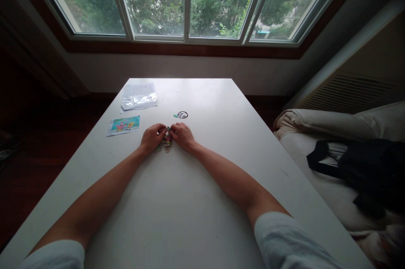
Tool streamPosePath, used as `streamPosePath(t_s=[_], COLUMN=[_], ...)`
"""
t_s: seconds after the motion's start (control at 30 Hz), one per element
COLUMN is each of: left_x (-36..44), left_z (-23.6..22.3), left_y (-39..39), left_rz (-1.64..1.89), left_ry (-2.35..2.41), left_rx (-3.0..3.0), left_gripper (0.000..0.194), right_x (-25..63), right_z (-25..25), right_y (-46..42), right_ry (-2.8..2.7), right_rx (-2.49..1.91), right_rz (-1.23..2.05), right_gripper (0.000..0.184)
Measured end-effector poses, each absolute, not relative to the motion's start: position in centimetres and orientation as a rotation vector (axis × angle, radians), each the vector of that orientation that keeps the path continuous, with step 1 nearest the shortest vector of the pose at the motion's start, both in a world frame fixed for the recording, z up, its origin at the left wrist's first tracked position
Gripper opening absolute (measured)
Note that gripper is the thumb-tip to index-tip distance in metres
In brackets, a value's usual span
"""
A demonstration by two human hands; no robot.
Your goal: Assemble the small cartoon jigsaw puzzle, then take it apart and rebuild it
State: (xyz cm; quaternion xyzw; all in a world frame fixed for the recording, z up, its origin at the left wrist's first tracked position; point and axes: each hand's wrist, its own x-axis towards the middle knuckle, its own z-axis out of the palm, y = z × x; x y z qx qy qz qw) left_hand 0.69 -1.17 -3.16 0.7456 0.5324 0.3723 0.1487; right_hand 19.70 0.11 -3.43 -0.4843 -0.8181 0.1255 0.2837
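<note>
Between my two hands, low over the white table (196,201), is a small clear plastic bag (167,143) with colourful little pieces in it. My left hand (153,137) pinches the bag's left upper side, its fingers closed. On the opposite side my right hand (182,135) is closed on the bag's upper edge. The fingers partly cover the bag, and I cannot make out the pieces inside. Just beyond my hands lies a small dark ring-shaped item (182,115) with a pale middle, and a small green piece (175,115) touches or nearly touches its left side.
Left of my hands lies a printed picture card (125,125) with cartoon figures. Behind it, a shiny clear plastic sleeve (139,96) rests near the table's far left corner. A pale sofa (297,146) with a dark bag-like item (370,172) stands along the right.
</note>
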Motion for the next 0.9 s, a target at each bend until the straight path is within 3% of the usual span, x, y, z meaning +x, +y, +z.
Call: streamPosePath(t_s=[0.37,0.57,0.73,0.9], left_x=[-0.1,-0.3,-0.3,-0.2], left_z=[-3.1,-3.3,-3.1,-3.0], left_y=[-1.1,-1.2,-1.1,-1.1], left_rz=[0.976,0.957,1.002,0.984], left_ry=[1.692,1.674,1.611,1.672], left_rx=[2.221,2.224,2.269,2.246], left_gripper=[0.014,0.015,0.020,0.020], right_x=[20.1,21.2,21.1,20.4], right_z=[-3.1,-3.2,-4.0,-4.2], right_y=[1.6,4.5,6.5,6.3], right_ry=[-2.119,-2.086,-2.312,-2.435], right_rx=[-1.273,-1.332,-1.352,-1.312], right_rz=[0.457,0.326,0.307,0.348], right_gripper=[0.017,0.022,0.045,0.046])
